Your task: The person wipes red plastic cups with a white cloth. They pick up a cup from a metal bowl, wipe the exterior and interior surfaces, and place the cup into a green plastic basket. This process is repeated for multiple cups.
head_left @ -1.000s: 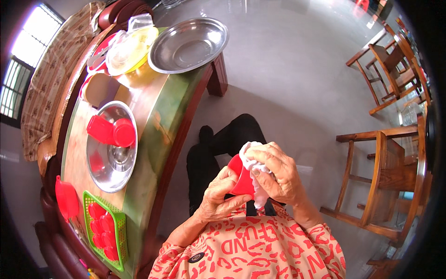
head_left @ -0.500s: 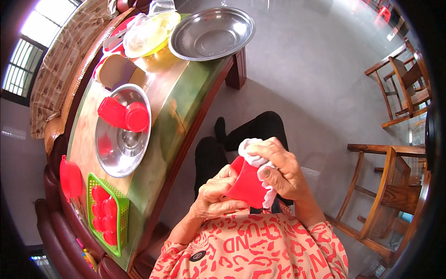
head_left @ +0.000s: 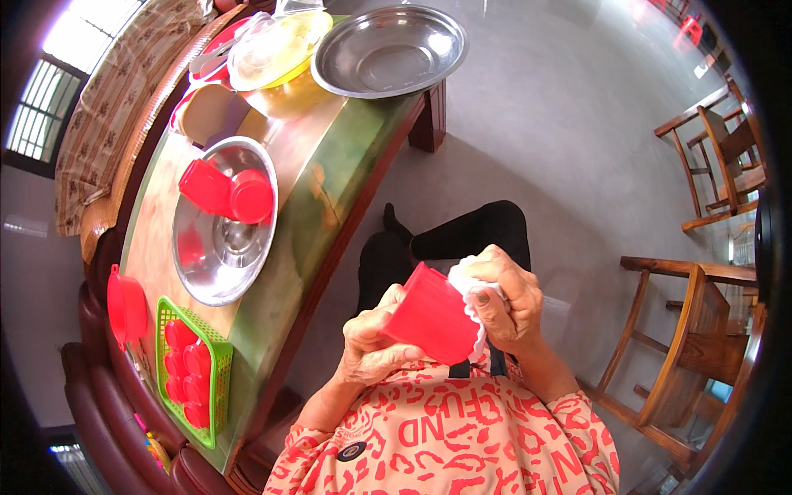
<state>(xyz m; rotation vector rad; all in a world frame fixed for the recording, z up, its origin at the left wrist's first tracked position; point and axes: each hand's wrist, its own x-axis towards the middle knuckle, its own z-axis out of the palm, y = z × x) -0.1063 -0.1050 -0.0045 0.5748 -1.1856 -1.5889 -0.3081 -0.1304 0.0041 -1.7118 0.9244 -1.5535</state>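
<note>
A red plastic cup lies tilted over my lap, and my left hand grips it from the lower left. My right hand presses a white cloth against the cup's upper right side, at its open end. My black-trousered legs show just beyond the hands. To my left runs a green-edged table; on it a steel bowl holds two more red cups.
A green basket with several red cups and a red cup stand at the table's near end. A large steel basin, a yellow bowl and a beige container sit further along. Wooden chairs stand on my right.
The cup has turned in my hands: more of its red side faces up now, and the cloth in my right hand has shifted toward its upper right end.
</note>
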